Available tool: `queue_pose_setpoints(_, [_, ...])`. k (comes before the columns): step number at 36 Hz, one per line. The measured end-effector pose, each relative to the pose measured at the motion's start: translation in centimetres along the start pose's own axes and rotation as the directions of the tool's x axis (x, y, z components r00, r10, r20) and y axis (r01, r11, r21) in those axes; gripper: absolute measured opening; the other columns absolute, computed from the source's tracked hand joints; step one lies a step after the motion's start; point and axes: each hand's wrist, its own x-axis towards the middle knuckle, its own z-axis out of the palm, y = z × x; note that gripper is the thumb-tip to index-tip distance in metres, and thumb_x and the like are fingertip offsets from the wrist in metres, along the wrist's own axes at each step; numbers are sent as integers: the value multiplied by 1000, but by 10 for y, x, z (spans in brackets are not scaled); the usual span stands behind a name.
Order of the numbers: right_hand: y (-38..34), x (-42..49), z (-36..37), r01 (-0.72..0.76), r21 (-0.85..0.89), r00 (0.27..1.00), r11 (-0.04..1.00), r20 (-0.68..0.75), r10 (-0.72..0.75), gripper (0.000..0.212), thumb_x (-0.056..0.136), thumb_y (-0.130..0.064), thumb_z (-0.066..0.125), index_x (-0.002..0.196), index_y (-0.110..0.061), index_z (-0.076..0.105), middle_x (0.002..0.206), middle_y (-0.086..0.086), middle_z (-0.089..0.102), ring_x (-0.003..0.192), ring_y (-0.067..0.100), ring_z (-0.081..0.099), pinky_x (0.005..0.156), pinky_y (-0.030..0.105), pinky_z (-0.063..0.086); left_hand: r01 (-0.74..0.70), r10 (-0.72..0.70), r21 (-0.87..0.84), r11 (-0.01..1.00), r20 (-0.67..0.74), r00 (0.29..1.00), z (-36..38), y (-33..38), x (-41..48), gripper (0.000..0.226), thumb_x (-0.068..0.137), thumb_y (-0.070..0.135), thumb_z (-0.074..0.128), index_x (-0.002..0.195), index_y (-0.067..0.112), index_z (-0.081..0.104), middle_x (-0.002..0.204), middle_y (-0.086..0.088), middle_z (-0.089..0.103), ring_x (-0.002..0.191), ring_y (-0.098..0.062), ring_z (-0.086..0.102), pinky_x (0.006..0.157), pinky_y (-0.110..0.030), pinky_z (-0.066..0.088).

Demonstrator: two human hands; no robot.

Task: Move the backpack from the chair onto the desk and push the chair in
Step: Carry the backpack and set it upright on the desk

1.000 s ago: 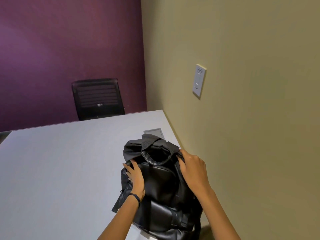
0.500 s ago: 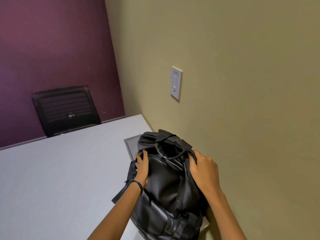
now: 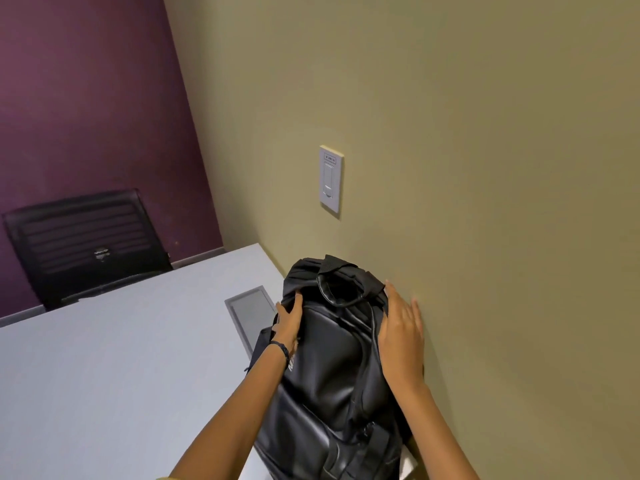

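Resting on the grey worktop (image 3: 104, 375), a black backpack (image 3: 332, 368) lies against the beige wall (image 3: 485, 202), closed, its contents unseen; its lower end is cut off by the frame edge. It partly covers a recessed cable hatch (image 3: 250, 315). The left hand (image 3: 289, 322) and right hand (image 3: 401, 337) lie flat with fingers extended on its opposite sides, gripping nothing. A black mesh chair (image 3: 83, 244) stands beyond the worktop's far edge.
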Motion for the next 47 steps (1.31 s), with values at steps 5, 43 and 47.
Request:
queue_pose_setpoints(5, [5, 4, 6, 112, 5, 993, 994, -41, -112, 80, 72, 24, 53, 141, -12, 36, 145, 13, 42, 132, 27, 44, 109, 43, 33, 24, -22, 106, 994, -20, 1000, 8, 1, 8, 81, 90, 63, 36, 149, 30, -8, 159, -16, 2, 145, -40, 9, 117, -58, 18])
queue_pose_setpoints(43, [24, -68, -17, -243, 587, 951, 772, 300, 71, 48, 96, -18, 47, 142, -15, 33, 148, 5, 37, 137, 20, 34, 107, 29, 29, -230, 179, 370, 900, 168, 969, 4, -93, -148, 45, 98, 29, 44, 142, 21, 37, 148, -3, 41, 130, -17, 45, 98, -18, 39])
queue_pose_setpoints(47, [24, -99, -30, -348, 581, 912, 735, 390, 124, 49, 94, -6, 47, 141, -7, 34, 148, 13, 36, 136, 28, 34, 111, 43, 34, -195, 122, 389, 900, 206, 971, -5, -115, -199, 40, 97, 29, 46, 136, 18, 45, 111, 3, 59, 91, -4, 60, 67, -4, 48])
